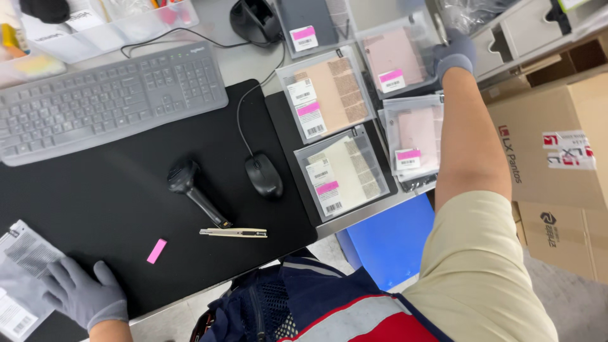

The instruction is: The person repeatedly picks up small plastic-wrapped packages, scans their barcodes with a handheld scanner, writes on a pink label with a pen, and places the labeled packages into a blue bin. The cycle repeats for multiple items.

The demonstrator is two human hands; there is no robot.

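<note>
My left hand [82, 294], gloved, fingers spread flat on a clear packet [22, 278] at mat's [126, 190] near-left corner. My right hand [455, 56], fingers curled onto a pink bagged item [396, 60] at desk's far right. Scanner [190, 190], mouse [263, 175], box cutter [234, 233] btwn.

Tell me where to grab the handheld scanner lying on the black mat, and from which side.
Probably the handle. The scanner lies flat on the black mat, its bulky head toward the keyboard and its slim handle running toward the box cutter. Come from above and pinch across the mid-handle: it is narrow, straight and free on both sides, whereas the head is wide and rounded.
</note>
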